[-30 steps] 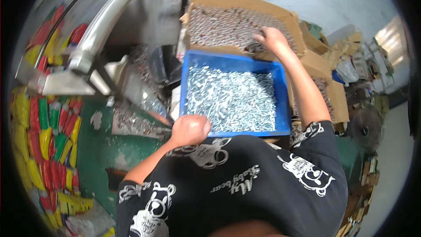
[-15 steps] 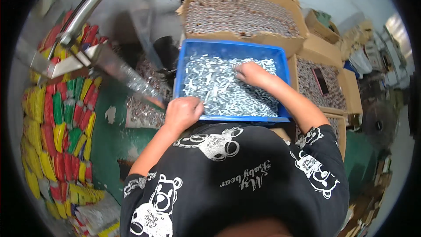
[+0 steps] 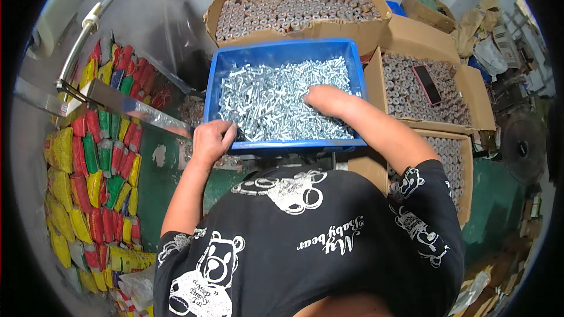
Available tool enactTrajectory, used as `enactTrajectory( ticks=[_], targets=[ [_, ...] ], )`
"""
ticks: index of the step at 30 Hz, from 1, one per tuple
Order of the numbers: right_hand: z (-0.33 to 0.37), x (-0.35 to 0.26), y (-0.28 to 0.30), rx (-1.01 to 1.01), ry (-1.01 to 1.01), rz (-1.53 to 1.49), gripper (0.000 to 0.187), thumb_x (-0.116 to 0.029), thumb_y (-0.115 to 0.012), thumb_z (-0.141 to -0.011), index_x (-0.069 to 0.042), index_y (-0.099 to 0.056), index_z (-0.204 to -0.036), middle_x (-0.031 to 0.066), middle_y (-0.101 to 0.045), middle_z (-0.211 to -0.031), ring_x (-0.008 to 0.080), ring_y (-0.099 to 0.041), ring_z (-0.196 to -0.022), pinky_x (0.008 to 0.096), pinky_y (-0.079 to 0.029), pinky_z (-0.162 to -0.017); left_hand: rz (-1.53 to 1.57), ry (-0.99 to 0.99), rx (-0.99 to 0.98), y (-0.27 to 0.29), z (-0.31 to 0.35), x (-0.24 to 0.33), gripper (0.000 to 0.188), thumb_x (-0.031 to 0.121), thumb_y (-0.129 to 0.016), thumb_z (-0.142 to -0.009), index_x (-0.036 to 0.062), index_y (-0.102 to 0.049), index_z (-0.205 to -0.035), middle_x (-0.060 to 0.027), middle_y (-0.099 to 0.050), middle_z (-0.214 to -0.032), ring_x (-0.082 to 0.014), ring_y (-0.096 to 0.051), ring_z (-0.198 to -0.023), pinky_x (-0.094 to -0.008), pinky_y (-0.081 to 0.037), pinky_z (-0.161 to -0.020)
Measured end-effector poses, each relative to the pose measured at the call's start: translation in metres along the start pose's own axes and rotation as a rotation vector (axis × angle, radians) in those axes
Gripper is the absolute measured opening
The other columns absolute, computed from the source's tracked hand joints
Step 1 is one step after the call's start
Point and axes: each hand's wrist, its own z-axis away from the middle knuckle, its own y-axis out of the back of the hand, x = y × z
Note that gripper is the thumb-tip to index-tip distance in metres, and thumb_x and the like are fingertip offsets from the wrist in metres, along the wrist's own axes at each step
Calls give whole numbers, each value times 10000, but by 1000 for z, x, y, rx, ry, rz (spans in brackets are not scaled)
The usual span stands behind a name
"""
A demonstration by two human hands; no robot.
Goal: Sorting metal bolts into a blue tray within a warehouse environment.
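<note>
A blue plastic bin (image 3: 281,145) stands right in front of me, spread with many short silvery metal pins (image 3: 264,97). My left hand (image 3: 212,139) grips the bin's near left corner, fingers wrapped over the rim and thumb toward the inside. Over the right half of the pile is my right hand (image 3: 328,100), its fingers bunched together with the tips down at the pins. Whatever is between those fingertips is hidden from me.
Behind the bin, a cardboard box (image 3: 379,23) holds many small cylindrical parts. Two similar boxes stand at the right; a phone (image 3: 427,85) lies on the parts in one. A metal chute (image 3: 138,110) slopes at the left, near stacked red, yellow and green bags (image 3: 94,182). A fan (image 3: 521,148) stands far right.
The view has shifted, so the bin and boxes appear further left and higher. My left hand remains at the bin's corner; my right hand is still at the pins, its fingers more drawn together.
</note>
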Motion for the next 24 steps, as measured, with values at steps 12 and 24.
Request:
enactTrajectory(
  ticks=[12, 24],
  targets=[
    [4, 7, 29, 261, -140, -424, 164, -149, -668, -832, -37, -622, -941, 186, -665, -897, 373, -643, -891, 432, -492, -775, 54, -15, 5, 0, 1, -6, 236, 224, -639, -853, 33, -647, -714, -161, -611, -700, -359, -617, -667, -433, -480, -594],
    [-58, 11, 52, 96, -284, -1622, 199, -214, -522, -985, -32, -594, -951, 86, -611, -760, 128, -537, -558, 250, -414, -475, 100, -50, 16, -3, 6, -20, 271, 248, -596, -841, 70, -609, -636, -131, -614, -652, -345, -624, -652, -463, -497, -588]
  ],
)
